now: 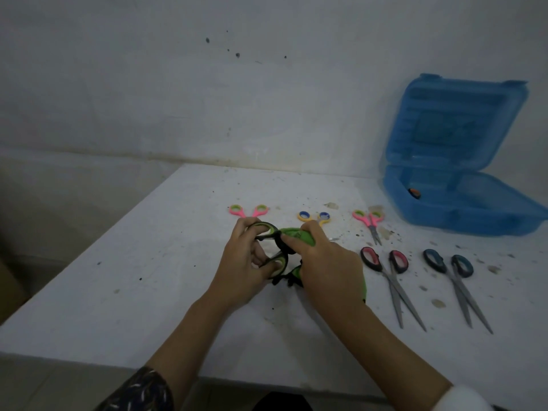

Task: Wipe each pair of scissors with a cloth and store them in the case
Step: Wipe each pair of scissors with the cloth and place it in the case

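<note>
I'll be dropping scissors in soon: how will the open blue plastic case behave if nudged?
The open translucent blue plastic case looks thin-walled and nearly empty, so probably light; it would likely slide on the smooth white table. Its raised lid stands close to the wall, so tipping backward seems unlikely.

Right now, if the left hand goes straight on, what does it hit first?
Likely the far-left pink scissors, lying just beyond the left hand; its height over the table is unclear, so it may pass above them.
</note>
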